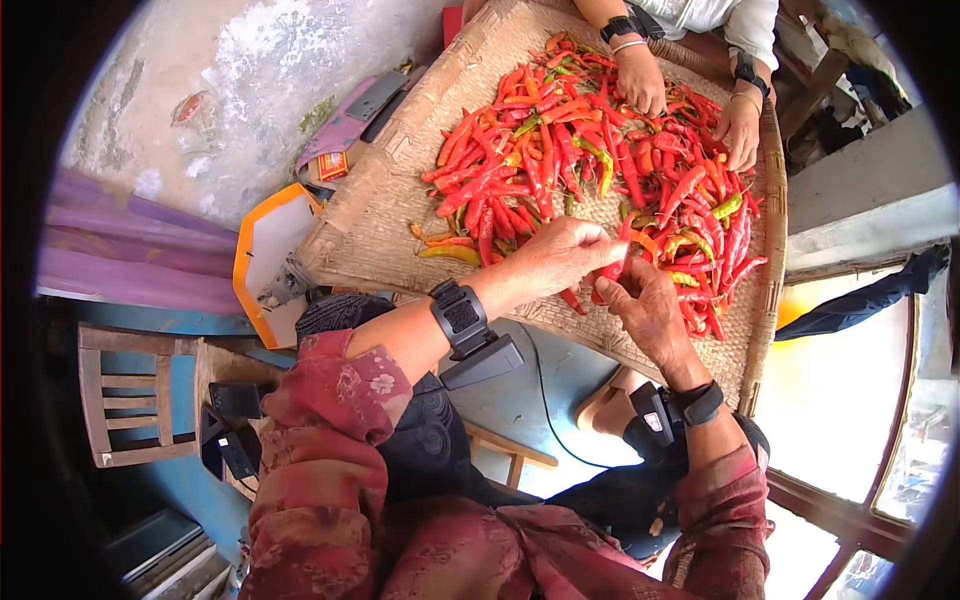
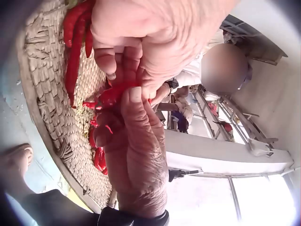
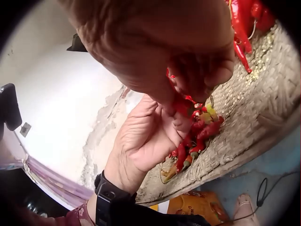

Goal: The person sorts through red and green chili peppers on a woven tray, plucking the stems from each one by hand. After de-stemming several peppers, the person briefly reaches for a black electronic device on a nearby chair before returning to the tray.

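Observation:
Between both hands is a red chili pepper, held over the near edge of a woven tray. The left hand pinches it from one side, fingers bent inward. From the other side the right hand grips it, its thumb pressed along the pepper in the left wrist view. Part of the pepper is hidden by the fingers. Just beyond the hands spreads a large heap of red chilies, with some green and yellow ones mixed in.
Across the tray, another person's two hands reach into the heap. Phones lie beside the tray's left side. An orange-rimmed box and a wooden chair stand to the left. A cable runs down under the tray.

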Tool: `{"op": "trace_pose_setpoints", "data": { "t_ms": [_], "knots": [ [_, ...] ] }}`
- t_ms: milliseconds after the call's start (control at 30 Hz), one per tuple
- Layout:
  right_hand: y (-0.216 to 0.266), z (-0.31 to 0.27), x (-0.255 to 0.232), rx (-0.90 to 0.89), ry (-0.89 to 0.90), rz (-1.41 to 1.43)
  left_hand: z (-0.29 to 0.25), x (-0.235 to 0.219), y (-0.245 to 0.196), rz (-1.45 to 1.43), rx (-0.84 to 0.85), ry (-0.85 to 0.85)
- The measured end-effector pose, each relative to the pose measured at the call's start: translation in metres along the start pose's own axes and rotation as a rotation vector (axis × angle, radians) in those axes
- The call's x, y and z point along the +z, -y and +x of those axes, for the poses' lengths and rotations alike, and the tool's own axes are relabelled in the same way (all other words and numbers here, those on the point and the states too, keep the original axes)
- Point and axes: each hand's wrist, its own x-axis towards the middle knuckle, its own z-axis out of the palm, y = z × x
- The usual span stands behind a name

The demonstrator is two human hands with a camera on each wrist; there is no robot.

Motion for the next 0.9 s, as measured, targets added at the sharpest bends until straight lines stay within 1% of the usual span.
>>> {"op": "trace_pose_setpoints", "data": {
  "t_ms": [33, 67, 133, 167, 200, 267, 300, 333, 367, 400, 433, 500, 533, 600, 633, 667, 700, 733, 800, 833, 867, 900],
  "knots": [
    [0.007, 0.001, -0.005, -0.018, 0.003, -0.043, 0.001, -0.005, -0.006, 0.145, 0.023, -0.042],
    [0.021, -0.001, -0.016, 0.003, 0.001, -0.112, 0.0, -0.013, -0.012, 0.297, 0.111, -0.089],
    [0.013, 0.005, -0.036, -0.038, -0.124, -0.107, -0.002, -0.031, -0.009, 0.892, 0.471, -0.288],
    [0.009, 0.008, -0.049, -0.089, -0.22, -0.128, -0.003, -0.04, -0.008, 1.012, 0.435, -0.265],
    [0.005, 0.01, -0.062, -0.14, -0.314, -0.149, -0.004, -0.044, -0.004, 1.01, 0.435, -0.265],
    [0.018, 0.006, -0.09, -0.011, -0.365, -0.487, -0.003, -0.05, 0.006, 1.351, 0.329, -0.147],
    [0.013, 0.005, -0.098, -0.044, -0.436, -0.553, -0.006, -0.047, 0.009, 1.46, 0.32, -0.112],
    [0.007, 0.005, -0.103, -0.055, -0.52, -0.583, -0.006, -0.044, 0.011, 1.46, 0.319, -0.112],
    [-0.003, 0.008, -0.107, -0.188, -0.636, -0.721, -0.006, -0.042, 0.014, 1.466, 0.36, -0.135],
    [0.0, 0.01, -0.104, -0.323, -0.752, -0.857, -0.004, -0.04, 0.016, 1.471, 0.402, -0.158],
    [0.006, 0.008, -0.101, -0.323, -0.751, -0.859, -0.002, -0.039, 0.017, 1.47, 0.403, -0.157],
    [0.023, 0.002, -0.086, -0.206, -0.6, -0.61, 0.003, -0.038, 0.017, 1.385, 0.43, -0.175],
    [0.025, 0.001, -0.079, -0.252, -0.527, -0.617, 0.003, -0.037, 0.013, 1.386, 0.43, -0.174],
    [0.013, 0.005, -0.064, -0.286, -0.381, -0.449, 0.004, -0.033, 0.003, 1.149, 0.509, -0.239],
    [0.01, 0.006, -0.055, -0.309, -0.321, -0.418, 0.006, -0.03, 0.0, 1.15, 0.509, -0.235],
    [0.011, 0.006, -0.045, -0.333, -0.26, -0.386, 0.007, -0.027, -0.002, 0.913, 0.486, -0.258],
    [0.013, 0.004, -0.036, -0.353, -0.22, -0.381, 0.009, -0.025, -0.005, 0.677, 0.458, -0.279],
    [0.009, 0.005, -0.029, -0.377, -0.196, -0.408, 0.011, -0.023, -0.008, 0.677, 0.457, -0.279],
    [0.011, 0.005, -0.019, -0.362, -0.164, -0.361, 0.014, -0.021, -0.012, 0.536, 0.351, -0.287],
    [0.01, 0.004, -0.016, -0.362, -0.164, -0.362, 0.015, -0.02, -0.013, 0.448, 0.282, -0.241],
    [0.009, 0.005, -0.013, -0.34, -0.148, -0.317, 0.017, -0.018, -0.01, 0.447, 0.282, -0.242],
    [0.008, 0.006, -0.011, -0.319, -0.131, -0.272, 0.019, -0.014, -0.008, 0.312, 0.289, -0.208]
  ]
}}
